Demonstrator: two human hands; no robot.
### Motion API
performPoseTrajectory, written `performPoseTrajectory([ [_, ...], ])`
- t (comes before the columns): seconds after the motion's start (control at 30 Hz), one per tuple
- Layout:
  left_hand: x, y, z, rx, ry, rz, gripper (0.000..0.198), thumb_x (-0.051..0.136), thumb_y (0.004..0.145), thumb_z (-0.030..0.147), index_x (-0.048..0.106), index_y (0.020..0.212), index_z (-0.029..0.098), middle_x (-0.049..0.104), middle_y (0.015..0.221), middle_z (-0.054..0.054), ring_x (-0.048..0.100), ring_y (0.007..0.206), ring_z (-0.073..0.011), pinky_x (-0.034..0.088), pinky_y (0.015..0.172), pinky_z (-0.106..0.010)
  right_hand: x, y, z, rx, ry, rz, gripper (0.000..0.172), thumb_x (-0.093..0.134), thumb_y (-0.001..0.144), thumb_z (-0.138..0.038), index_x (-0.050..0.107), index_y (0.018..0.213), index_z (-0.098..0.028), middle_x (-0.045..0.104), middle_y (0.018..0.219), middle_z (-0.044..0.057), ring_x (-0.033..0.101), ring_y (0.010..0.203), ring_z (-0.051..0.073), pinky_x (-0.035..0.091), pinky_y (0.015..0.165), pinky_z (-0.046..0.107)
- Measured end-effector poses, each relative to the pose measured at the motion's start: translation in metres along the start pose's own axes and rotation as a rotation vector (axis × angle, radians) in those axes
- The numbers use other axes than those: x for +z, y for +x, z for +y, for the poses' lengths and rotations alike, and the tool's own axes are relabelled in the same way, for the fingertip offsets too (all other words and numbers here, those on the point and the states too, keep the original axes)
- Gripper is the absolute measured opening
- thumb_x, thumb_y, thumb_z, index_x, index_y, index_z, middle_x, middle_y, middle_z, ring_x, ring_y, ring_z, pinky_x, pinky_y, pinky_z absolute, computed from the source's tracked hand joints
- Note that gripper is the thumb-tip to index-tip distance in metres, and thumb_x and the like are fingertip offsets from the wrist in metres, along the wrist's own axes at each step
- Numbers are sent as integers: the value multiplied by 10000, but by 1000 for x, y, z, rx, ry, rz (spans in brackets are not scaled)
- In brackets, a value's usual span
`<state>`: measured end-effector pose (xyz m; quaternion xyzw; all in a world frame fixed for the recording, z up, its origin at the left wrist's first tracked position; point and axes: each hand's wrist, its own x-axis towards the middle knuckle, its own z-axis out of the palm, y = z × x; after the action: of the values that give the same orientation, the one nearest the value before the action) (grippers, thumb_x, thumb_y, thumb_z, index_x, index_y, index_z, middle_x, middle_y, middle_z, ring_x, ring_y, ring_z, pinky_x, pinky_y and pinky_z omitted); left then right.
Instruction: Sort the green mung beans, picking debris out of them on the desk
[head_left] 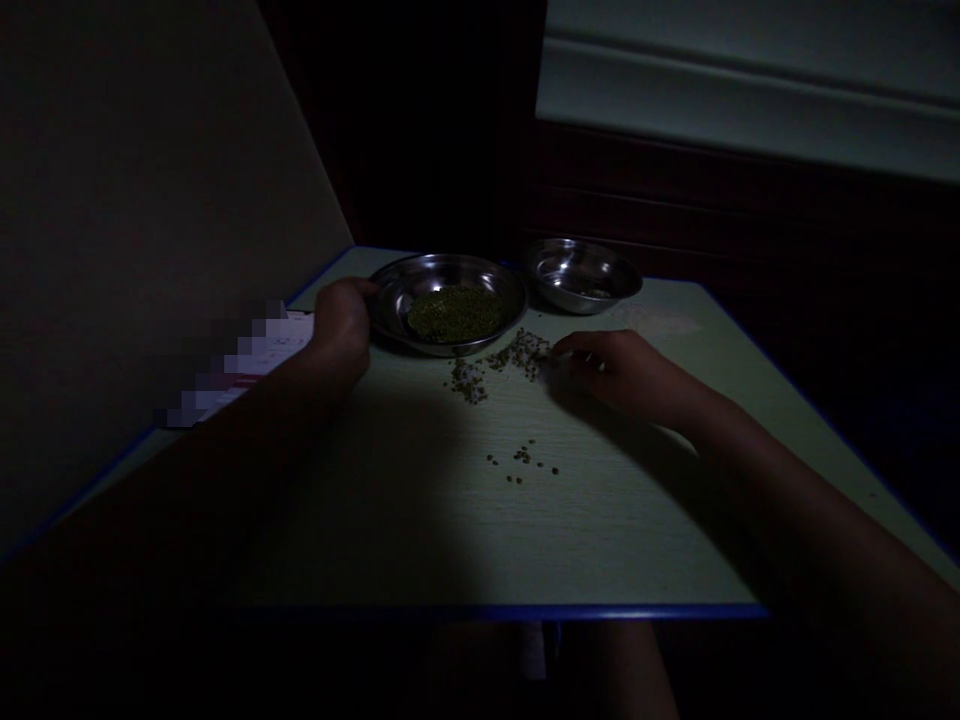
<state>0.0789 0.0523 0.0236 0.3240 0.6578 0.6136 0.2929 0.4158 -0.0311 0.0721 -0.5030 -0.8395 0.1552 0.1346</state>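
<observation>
My left hand [341, 322] is closed at the left rim of a shiny metal bowl [517, 312], its fingers partly hidden. A heap of small green beans [456, 314], like mung beans, lies in that bowl. To the right, my right hand [619, 368] is low over the table, fingers bent together beside a small pile of beans mixed with white grains [525, 350]. A pale blur shows at its fingertips; what it is I cannot make out. A second small mixed pile [469, 382] lies in front of the bowl. Nearer to me, several loose beans [523, 456] are scattered.
Another metal bowl [581, 298] stands at the back right with a little something in its bottom. Whitish grains [660, 320] are spread beside it. A printed paper [259, 362], partly pixelated, lies at the left edge of the pale table [600, 540]. The room is dark.
</observation>
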Motion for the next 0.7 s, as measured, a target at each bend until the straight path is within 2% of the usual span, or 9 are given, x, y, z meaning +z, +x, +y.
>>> performPoseTrajectory([
  [0.2, 2, -4, 4, -46, -51, 45, 117, 650, 774, 153, 686, 855, 229, 800, 1081, -124, 773, 1154, -333, 636, 1158, -450, -4, -2, -5, 11, 89, -102, 528, 646, 1072, 1, 957, 1465, -168, 989, 1238, 127, 917, 1032, 275, 674, 959, 371],
  [0.3, 2, -3, 4, -45, -49, 38, 127, 649, 789, 134, 691, 869, 224, 791, 1076, -114, 763, 1152, -321, 612, 1184, -443, 0, -4, -10, -43, 152, -140, 496, 636, 1114, -14, 952, 1465, -167, 982, 1340, 139, 922, 1136, 276, 684, 1032, 383],
  [0.4, 1, -1, 2, -40, -42, 9, 132, 658, 770, 150, 647, 864, 241, 781, 1085, -106, 756, 1152, -316, 614, 1148, -425, 6, -8, -19, -110, 232, -193, 455, 651, 1120, -13, 948, 1433, -159, 974, 1387, 139, 916, 1182, 259, 681, 1068, 371],
  [0.53, 0, 0, 2, -57, -48, -7, 133, 638, 788, 172, 628, 890, 256, 761, 1047, -99, 741, 1114, -304, 622, 1074, -402, 8, -17, -30, -175, 342, -271, 441, 663, 1120, -13, 949, 1417, -169, 982, 1278, 103, 899, 1050, 225, 682, 995, 350],
  [0.7, 1, -3, 4, -43, -40, 4, 146, 625, 814, 146, 663, 919, 239, 760, 1001, -90, 722, 1072, -302, 603, 1049, -421, 1, -17, -25, -198, 344, -196, 462, 670, 1107, -26, 968, 1408, -209, 979, 1326, 96, 906, 1125, 257, 675, 1062, 387],
])
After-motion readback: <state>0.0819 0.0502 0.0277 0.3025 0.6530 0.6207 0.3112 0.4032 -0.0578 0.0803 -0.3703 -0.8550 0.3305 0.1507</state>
